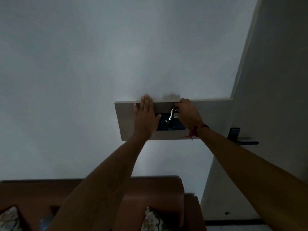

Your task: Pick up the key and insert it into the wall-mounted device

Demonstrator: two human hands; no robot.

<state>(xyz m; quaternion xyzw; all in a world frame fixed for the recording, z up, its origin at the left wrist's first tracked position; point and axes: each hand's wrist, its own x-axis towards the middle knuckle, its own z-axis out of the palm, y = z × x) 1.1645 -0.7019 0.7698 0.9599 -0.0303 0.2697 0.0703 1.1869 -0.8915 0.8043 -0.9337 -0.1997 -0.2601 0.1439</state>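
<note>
The left hand lay flat and spread wide against the pale box on the wall, fingers together and pointing up past its top edge, the thumb reaching toward the dark panel beside it. The right hand was curled closed on the key, pinching its head near the box's top edge; a small tag hung just beside the key, against the fingers. The key's silvery blade slanted down and toward the left hand, its tip just above the round dial on the panel; whether the tip touched the panel could not be told in the dim light. A red string was tied round the right wrist. Beyond the right forearm, a dark door handle stuck out from the door. Below both forearms sat a brown sofa with patterned cushions.
</note>
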